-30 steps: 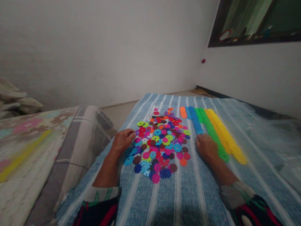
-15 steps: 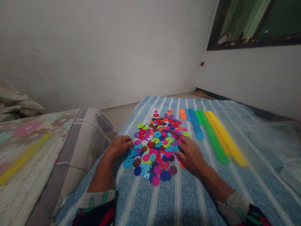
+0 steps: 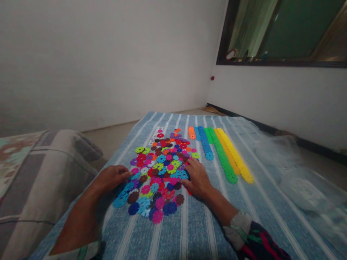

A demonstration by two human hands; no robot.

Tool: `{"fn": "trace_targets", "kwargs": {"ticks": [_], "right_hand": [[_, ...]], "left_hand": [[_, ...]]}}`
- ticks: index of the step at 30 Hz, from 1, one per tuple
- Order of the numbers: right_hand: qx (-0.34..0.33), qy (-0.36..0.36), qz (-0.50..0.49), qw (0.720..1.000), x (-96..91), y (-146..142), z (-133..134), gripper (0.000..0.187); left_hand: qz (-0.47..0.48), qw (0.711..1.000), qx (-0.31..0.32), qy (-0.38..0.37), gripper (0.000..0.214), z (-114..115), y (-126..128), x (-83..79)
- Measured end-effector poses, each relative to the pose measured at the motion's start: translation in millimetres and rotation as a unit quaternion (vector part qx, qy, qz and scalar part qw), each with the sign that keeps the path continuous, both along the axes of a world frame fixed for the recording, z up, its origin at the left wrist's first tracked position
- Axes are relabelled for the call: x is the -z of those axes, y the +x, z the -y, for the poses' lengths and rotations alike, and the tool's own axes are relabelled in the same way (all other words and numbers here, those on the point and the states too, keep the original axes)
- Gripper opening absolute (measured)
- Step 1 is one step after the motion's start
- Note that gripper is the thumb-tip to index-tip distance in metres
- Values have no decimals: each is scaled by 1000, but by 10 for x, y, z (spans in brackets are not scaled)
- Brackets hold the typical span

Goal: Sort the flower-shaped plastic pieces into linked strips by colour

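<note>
**Across striped blue cloth (image 3: 141,238), a bright heap of notched discs (image 3: 159,169)**

Behind the table's far edge rises a plain, matt wall (image 3: 108,57). The woven cloth, banded with pale lines, covers the tabletop. Clear, crinkled plastic (image 3: 300,187) lies loosely along the right edge. The heap spreads nearer the left edge, a shallow, overlapping drift of thin, round, petal-rimmed pieces in pink, red, purple, brown, lime and blue.

Right of it, overlapping discs form ridged strips slanting from the far edge: yellow (image 3: 235,155), then amber (image 3: 227,151), green (image 3: 223,157) and a shorter blue one (image 3: 205,142).

The left hand (image 3: 116,177) is at the heap's left side, fingers curled, thumb and forefinger close together; I cannot tell whether they pinch a disc. The right hand (image 3: 197,177) lies against the heap's right side, thumb and fingers apart; whether a disc sits beneath them is hidden.

Toward the far edge lie a stubby orange strip (image 3: 191,133) and, partly under the discs, a white printed card (image 3: 155,138).
</note>
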State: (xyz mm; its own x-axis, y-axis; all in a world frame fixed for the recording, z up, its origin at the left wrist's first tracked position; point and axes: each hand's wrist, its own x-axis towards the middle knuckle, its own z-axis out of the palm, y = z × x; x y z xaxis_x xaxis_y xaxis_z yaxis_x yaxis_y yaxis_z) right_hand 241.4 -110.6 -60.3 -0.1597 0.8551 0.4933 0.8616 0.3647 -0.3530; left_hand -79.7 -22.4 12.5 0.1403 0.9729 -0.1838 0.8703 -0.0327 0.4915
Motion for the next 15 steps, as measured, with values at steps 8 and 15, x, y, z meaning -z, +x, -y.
{"fn": "trace_targets", "kwargs": {"ticks": [8, 15], "right_hand": [[-79, 7, -120, 990, -107, -15, -37, 9], [53, 13, -211, 976, -439, 868, -334, 13]], "left_hand": [[-47, 999, 24, 2, 52, -28, -11, -13], [-60, 998, 19, -6, 52, -47, -41, 1]]}}
